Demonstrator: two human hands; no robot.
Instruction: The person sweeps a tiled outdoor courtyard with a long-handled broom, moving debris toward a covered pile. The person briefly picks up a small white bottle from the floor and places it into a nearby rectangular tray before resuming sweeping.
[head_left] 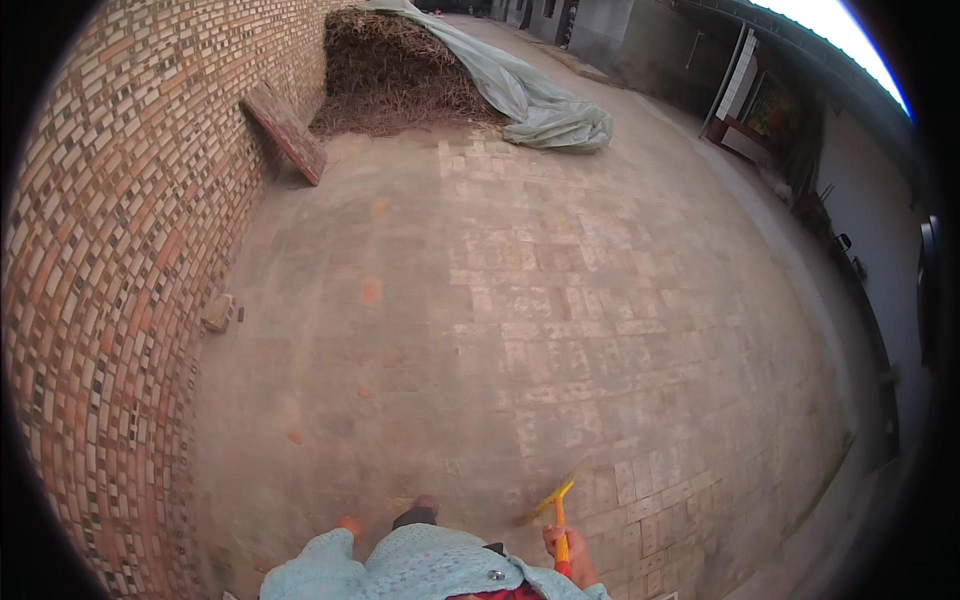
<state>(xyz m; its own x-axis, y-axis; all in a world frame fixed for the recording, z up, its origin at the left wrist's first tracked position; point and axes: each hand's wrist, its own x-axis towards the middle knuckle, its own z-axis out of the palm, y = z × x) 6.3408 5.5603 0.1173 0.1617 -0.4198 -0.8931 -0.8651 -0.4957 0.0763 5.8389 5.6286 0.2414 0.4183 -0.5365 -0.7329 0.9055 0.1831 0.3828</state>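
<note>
At the lower edge, right of my body, my right hand [568,545] is closed around the orange handle of a broom [557,495]. Its narrow yellow head slants over the brick paving just ahead of the hand. Whatever bristles it has are blurred into the ground. On the left, my light blue patterned sleeve [318,568] reaches forward. Only a small orange-toned patch shows past the cuff, so the fingers of my left hand and anything in them cannot be made out. Part of one foot [426,502] shows below a dark trouser leg.
A patterned brick wall [110,250] runs along the left, with a stone block [217,313] at its foot. A reddish board [287,135] leans there. Ahead lies a heap of dry straw [400,75] partly under a pale green sheet [535,105]. Buildings line the right side.
</note>
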